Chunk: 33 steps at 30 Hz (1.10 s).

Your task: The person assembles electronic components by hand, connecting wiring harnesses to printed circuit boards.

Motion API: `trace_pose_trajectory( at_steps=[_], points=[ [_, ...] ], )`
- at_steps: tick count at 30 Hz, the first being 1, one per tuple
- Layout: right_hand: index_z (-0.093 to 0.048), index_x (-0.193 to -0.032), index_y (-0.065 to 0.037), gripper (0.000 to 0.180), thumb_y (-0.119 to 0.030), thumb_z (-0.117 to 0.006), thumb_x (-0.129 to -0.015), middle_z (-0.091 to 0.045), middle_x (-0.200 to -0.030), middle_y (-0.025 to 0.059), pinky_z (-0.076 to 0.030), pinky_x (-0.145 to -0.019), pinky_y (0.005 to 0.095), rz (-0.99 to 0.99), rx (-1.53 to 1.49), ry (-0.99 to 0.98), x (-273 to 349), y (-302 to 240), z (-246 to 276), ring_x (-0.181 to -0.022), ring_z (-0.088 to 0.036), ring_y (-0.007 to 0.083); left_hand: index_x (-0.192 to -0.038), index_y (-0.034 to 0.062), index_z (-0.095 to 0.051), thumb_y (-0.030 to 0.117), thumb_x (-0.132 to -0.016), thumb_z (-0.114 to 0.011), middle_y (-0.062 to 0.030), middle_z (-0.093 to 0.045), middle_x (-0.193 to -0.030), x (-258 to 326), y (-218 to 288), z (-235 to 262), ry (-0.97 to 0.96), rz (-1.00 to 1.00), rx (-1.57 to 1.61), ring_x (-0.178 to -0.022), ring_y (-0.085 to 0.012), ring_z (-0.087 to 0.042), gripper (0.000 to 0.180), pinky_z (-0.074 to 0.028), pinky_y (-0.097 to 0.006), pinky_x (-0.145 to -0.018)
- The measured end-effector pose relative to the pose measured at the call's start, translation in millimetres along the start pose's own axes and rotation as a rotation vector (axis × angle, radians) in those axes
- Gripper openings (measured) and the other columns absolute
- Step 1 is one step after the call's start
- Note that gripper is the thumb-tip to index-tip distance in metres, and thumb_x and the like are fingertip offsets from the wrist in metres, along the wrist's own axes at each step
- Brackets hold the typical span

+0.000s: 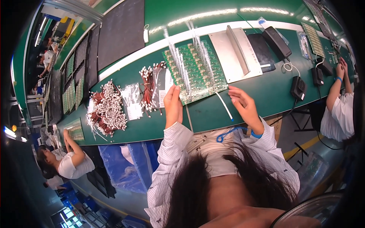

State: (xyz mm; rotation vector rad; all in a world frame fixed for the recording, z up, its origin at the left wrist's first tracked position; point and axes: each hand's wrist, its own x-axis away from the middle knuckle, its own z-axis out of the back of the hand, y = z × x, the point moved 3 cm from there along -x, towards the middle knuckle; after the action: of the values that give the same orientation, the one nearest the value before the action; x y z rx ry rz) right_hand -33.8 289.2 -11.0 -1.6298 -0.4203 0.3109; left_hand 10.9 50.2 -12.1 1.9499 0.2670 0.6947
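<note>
Circuit-board panel (192,71) over green bench (207,118) – left hand (173,106) pinching its near-left corner, right hand (244,105) half-open beside its near-right corner, contact unclear – presumably edge-held to spare components.

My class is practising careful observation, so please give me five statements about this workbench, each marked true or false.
1. The left hand holds the green circuit-board panel. True.
2. The silver metal plate lies to the panel's right. True.
3. The large pile of white-tipped wires lies right of the panel. False: it lies left.
4. The right hand wears gloves. False: it is bare.
5. A blue wristband circles the right wrist. True.
</note>
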Motion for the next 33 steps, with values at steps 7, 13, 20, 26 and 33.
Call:
trace_pose_trajectory(
  at_steps=[7,13,20,26,33],
  points=[
    [-0.052,-0.102,-0.002,0.027,-0.010,-0.057,-0.076,-0.059,-0.078,0.0129,-0.046,-0.056,0.0349,0.628,1.189,0.556,-37,-69,34,-0.061,-0.058,0.0273,-0.122,-0.0022,-0.035,0.014,-0.086,-0.048,-0.0095,-0.049,-0.108,2,-5,-12,0.039,0.043,0.074,-0.096,-0.0165,-0.049,0.041,-0.041,-0.031,-0.081],
    [-0.053,-0.096,-0.005,0.027,-0.024,-0.056,-0.077,-0.057,-0.063,0.0145,-0.043,-0.050,0.0404,0.216,1.142,0.343,-67,-21,46,-0.058,-0.056,0.0328,-0.115,-0.0009,-0.041,0.013,-0.087,-0.047,-0.0072,-0.053,-0.101,22,5,5,0.061,-0.077,0.067,-0.092,-0.0149,-0.052,0.032,-0.043,-0.029,-0.078],
    [-0.056,-0.087,-0.001,0.025,-0.024,-0.052,-0.078,-0.054,-0.054,0.0164,-0.042,-0.048,0.0405,0.111,1.186,0.212,1,-35,26,-0.049,-0.053,0.0338,-0.119,-0.0014,-0.039,0.012,-0.088,-0.045,-0.0101,-0.053,-0.104,60,52,25,0.181,-0.215,0.034,-0.092,-0.0153,-0.052,0.035,-0.042,-0.028,-0.079],
    [-0.055,-0.071,-0.001,0.024,-0.025,-0.054,-0.071,-0.056,-0.058,0.0141,-0.042,-0.049,0.0409,0.100,1.272,0.186,10,-53,35,-0.052,-0.055,0.0316,-0.122,-0.0015,-0.036,0.012,-0.088,-0.045,-0.0106,-0.052,-0.107,62,57,28,0.077,-0.235,-0.007,-0.094,-0.0164,-0.051,0.038,-0.041,-0.031,-0.081],
    [-0.056,-0.062,0.006,0.031,-0.023,-0.049,-0.071,-0.056,-0.058,0.0208,-0.045,-0.055,0.0429,-0.282,1.129,-0.334,-65,-39,53,-0.054,-0.056,0.0354,-0.123,-0.0010,-0.034,0.013,-0.089,-0.043,-0.0126,-0.048,-0.114,58,35,33,0.014,-0.119,0.035,-0.102,-0.0200,-0.048,0.038,-0.039,-0.034,-0.088]
  ],
)
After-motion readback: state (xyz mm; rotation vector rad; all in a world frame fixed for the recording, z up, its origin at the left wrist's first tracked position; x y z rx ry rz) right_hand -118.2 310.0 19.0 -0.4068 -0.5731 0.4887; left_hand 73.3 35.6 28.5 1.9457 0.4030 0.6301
